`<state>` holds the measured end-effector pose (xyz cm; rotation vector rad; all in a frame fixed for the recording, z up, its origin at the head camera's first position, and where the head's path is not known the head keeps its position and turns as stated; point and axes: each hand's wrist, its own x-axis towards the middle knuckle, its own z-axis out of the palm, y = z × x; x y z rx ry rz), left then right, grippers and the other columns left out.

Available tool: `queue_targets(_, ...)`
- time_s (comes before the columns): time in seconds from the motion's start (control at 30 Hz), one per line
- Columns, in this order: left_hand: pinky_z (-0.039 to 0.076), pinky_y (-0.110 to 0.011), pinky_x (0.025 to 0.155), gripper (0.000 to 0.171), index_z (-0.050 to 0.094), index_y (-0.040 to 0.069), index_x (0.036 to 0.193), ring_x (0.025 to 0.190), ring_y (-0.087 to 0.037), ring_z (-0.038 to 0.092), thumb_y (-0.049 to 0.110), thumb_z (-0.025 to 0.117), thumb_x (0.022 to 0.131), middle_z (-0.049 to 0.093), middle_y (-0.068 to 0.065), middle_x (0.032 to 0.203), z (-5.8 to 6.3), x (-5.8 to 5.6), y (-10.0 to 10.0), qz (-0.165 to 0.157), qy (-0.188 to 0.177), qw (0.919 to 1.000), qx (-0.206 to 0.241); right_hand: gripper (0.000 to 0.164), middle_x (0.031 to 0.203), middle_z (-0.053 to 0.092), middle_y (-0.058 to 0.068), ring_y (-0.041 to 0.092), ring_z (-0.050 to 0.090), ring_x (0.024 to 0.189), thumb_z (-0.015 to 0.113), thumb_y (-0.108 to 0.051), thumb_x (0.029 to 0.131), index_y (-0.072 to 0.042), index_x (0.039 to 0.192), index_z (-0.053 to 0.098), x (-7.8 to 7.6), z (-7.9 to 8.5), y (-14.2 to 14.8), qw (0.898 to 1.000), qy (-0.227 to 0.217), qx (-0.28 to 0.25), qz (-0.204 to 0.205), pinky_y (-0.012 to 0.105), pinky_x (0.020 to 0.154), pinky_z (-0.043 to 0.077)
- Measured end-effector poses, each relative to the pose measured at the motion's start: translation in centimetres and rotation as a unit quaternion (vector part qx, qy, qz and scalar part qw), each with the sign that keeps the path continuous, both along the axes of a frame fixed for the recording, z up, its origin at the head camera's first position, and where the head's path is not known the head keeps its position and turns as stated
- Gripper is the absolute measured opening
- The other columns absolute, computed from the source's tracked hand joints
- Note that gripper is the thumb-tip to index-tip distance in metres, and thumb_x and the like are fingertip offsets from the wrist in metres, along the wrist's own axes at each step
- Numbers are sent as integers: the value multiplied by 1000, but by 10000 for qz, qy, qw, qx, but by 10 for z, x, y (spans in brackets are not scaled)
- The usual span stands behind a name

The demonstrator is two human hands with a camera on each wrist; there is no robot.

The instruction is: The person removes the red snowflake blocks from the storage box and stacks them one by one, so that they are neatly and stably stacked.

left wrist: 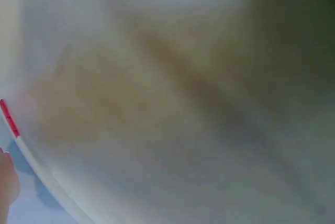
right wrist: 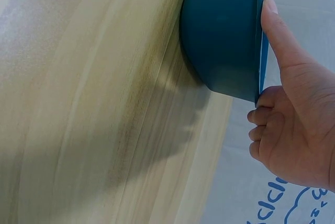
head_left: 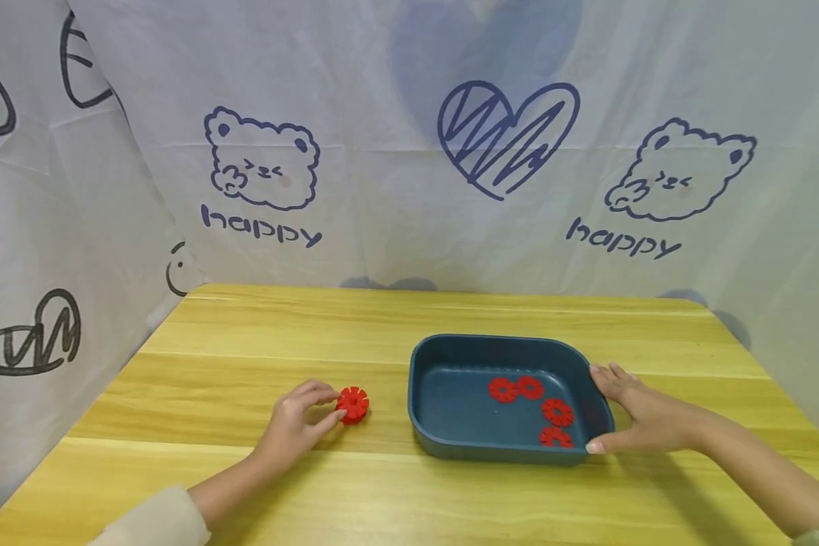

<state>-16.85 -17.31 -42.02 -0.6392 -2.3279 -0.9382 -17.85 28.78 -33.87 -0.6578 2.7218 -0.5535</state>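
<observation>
My left hand (head_left: 293, 425) is left of the dark blue tray (head_left: 444, 447), on the table. Its thumb and fingertips pinch a small stack of red notched plastic discs (head_left: 353, 405). At the tray's right end my right hand (head_left: 644, 415) grips the rim, thumb at the near corner and fingers at the far side. The right wrist view shows that hand (right wrist: 301, 124) against the tray's outer wall (right wrist: 225, 35). Several flat red discs (head_left: 556, 412) lie inside the tray toward its right. The left wrist view is mostly blurred, with a red strip (left wrist: 9, 118) at its left edge.
The wood-grain table (head_left: 246, 326) carries the tray and the disc stack. White cloth (head_left: 382, 189) printed with bears and hearts hangs behind the table and along its sides.
</observation>
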Motion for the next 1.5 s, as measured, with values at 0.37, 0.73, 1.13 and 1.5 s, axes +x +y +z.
queue_targets(0.37,55,-22,68,15,69,0,86,75,-17,65,-1,75,72,66,-5,85,-6,7,-4,437,-1212,9914,208,108,147,14,35,61,8,130,74,-48,72,13,142,19,-2,0,-1,10000,-4,45,34,74,96,18)
queue_targets(0.73,54,-20,66,14,69,-1,86,75,-17,65,0,74,73,66,-6,84,-8,5,-3,400,-1306,9906,104,109,148,12,35,60,6,131,73,-48,73,12,143,15,-2,0,0,9999,-128,20,21,74,97,14)
queue_targets(1.13,53,-20,66,15,70,-2,87,77,-17,63,2,74,74,65,-6,85,-7,2,-2,377,-1468,9884,-20,109,147,12,36,60,6,131,73,-48,73,13,142,16,-1,0,1,9999,-140,-12,-3,74,97,15)
queue_targets(1.5,53,-19,67,13,70,-1,86,78,-17,63,1,74,74,65,-5,86,-6,1,-1,399,-1588,9865,21,109,148,13,35,59,7,132,73,-49,73,12,143,16,-1,0,0,9999,-103,17,-22,74,97,16)
